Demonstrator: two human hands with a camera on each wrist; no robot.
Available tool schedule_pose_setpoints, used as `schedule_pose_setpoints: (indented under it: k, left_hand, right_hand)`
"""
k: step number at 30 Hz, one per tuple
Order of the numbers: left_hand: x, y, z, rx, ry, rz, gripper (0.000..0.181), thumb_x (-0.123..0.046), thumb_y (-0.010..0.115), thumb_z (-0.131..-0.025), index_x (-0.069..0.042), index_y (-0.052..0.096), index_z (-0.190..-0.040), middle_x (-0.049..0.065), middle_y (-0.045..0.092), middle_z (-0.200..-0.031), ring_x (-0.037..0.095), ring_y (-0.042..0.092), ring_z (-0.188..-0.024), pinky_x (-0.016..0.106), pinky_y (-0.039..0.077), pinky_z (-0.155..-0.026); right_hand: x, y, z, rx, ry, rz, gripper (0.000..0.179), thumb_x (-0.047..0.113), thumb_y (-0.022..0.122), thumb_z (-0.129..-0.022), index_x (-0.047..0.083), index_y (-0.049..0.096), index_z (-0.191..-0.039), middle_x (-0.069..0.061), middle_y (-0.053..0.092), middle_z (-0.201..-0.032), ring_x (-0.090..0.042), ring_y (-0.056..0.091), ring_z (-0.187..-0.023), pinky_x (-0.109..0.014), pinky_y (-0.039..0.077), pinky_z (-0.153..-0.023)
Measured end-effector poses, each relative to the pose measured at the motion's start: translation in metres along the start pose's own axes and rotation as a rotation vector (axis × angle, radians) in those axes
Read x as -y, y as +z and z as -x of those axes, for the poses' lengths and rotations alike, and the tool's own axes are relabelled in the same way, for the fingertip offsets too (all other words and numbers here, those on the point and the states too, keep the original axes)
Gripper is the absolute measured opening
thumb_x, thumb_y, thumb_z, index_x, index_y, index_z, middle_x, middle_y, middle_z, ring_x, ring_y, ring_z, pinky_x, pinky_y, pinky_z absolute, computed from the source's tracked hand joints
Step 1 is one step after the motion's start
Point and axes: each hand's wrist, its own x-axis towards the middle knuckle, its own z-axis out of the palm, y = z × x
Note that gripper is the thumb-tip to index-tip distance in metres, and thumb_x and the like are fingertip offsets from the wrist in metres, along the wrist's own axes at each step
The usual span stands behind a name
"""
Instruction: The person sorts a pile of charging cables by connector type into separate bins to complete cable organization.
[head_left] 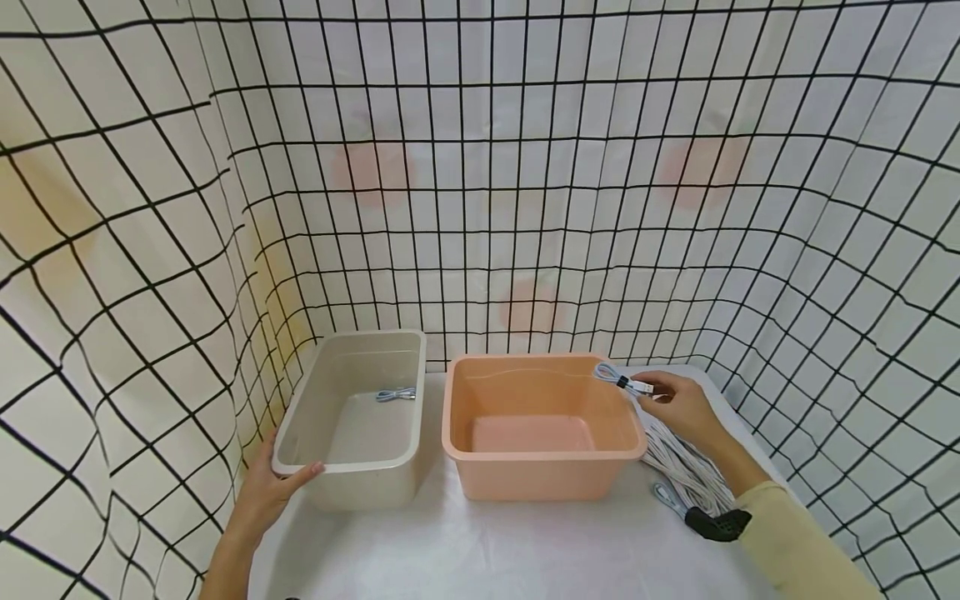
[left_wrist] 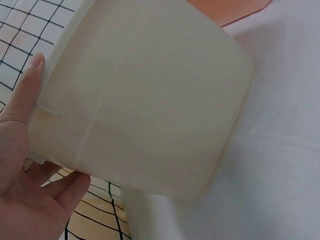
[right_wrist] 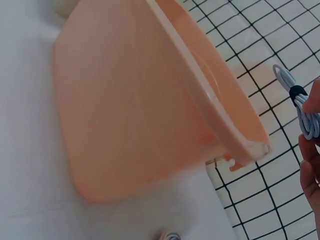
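Pinching a tied cable (head_left: pixel 611 374), right hand (head_left: pixel 678 407) is raised near the right rim of the orange bin (head_left: pixel 536 479), toward the right edge of the table (head_left: pixel 510 550). Left hand (head_left: pixel 264 492) grips the near left corner of the beige bin (head_left: pixel 375 490), close to the table's left edge. Second cable (head_left: pixel 395 394) lies inside. White cords (head_left: pixel 686 467) lie near the table's right edge.

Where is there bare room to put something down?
Bare cloth lies in front of the orange bin, plus a narrow strip between it and the beige bin. Right of the orange bin, cables crowd the cloth near the right hand.
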Motion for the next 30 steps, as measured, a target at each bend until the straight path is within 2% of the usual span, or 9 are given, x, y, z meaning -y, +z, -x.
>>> schedule_pose_setpoints:
  k: [8, 15, 22, 30]
  left_hand:
    - [0.0, -0.002, 0.001, 0.004, 0.01, 0.003, 0.097, -0.022, 0.081, -0.093, -0.006, 0.016, -0.163, 0.029, 0.043, -0.149, 0.045, 0.047, -0.129, 0.045, 0.045, -0.095]
    - [0.0, -0.002, 0.001, 0.0, 0.005, -0.003, 0.097, -0.024, 0.082, -0.093, -0.006, 0.017, -0.163, 0.029, 0.043, -0.148, 0.046, 0.048, -0.128, 0.046, 0.046, -0.094]
    - [0.002, -0.002, -0.001, 0.009, -0.018, 0.0, 0.101, -0.028, 0.082, -0.092, -0.006, 0.015, -0.164, 0.028, 0.042, -0.149, 0.045, 0.046, -0.129, 0.051, 0.044, -0.097]
    - [0.002, -0.003, 0.0, 0.004, -0.025, -0.007, 0.101, -0.028, 0.082, -0.092, -0.006, 0.015, -0.164, 0.029, 0.044, -0.147, 0.044, 0.047, -0.128, 0.045, 0.044, -0.096]
  right_hand:
    - [0.02, 0.011, -0.015, 0.037, -0.014, -0.01, 0.033, 0.008, 0.071, -0.094, 0.001, 0.07, -0.126, -0.018, 0.069, -0.121, -0.029, 0.063, -0.097, -0.04, 0.058, -0.081]
    - [0.029, 0.02, -0.025, 0.067, -0.004, -0.074, 0.035, 0.01, 0.073, -0.095, 0.001, 0.069, -0.129, -0.018, 0.068, -0.124, -0.03, 0.065, -0.099, -0.031, 0.058, -0.078]
    - [0.034, 0.029, -0.032, 0.102, 0.015, -0.136, 0.037, 0.011, 0.074, -0.094, 0.005, 0.07, -0.13, -0.016, 0.067, -0.125, -0.029, 0.064, -0.098, -0.033, 0.058, -0.072]
    - [0.041, 0.041, -0.041, 0.129, -0.014, -0.193, 0.036, 0.008, 0.073, -0.094, 0.009, 0.072, -0.129, -0.014, 0.069, -0.12, -0.028, 0.064, -0.094, -0.033, 0.058, -0.068]
